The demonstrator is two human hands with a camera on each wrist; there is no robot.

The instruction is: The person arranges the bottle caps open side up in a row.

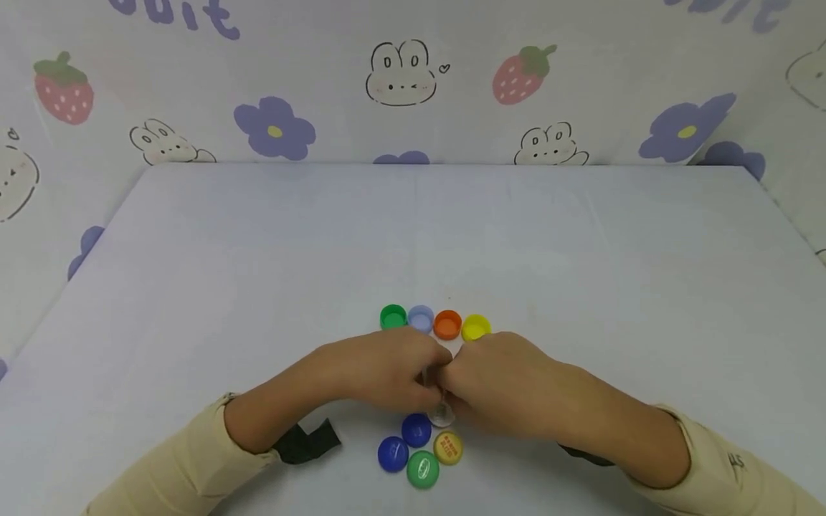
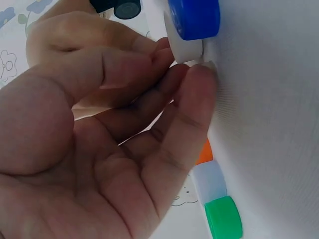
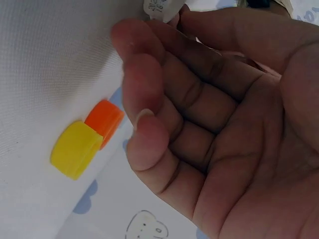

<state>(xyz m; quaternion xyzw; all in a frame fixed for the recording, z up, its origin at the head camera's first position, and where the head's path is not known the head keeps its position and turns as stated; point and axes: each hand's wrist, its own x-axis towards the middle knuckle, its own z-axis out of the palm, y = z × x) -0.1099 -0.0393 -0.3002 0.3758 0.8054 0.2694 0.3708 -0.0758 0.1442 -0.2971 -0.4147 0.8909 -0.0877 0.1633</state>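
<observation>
Both hands meet at the middle of the table over a small white bottle cap [image 1: 442, 416] with dark print on it. My right hand [image 1: 510, 387] has its thumb and index fingertips at this cap [image 3: 162, 7] and seems to pinch it; its other fingers are curled. From the other side, my left hand [image 1: 387, 365] reaches in with bent, spread fingers, one fingertip beside the white cap [image 2: 182, 42]. Just nearer lie a blue cap [image 1: 416, 430], another blue cap [image 1: 393, 454], a light green cap [image 1: 423, 469] and a gold cap [image 1: 448, 447] with red print.
Beyond the hands, upturned caps form a row: green [image 1: 393, 317], pale lilac [image 1: 421, 319], orange [image 1: 447, 325] and yellow [image 1: 476, 327]. The white tabletop [image 1: 323, 244] ends at a patterned cloth backdrop [image 1: 452, 136]. Dark wrist straps show beneath both forearms.
</observation>
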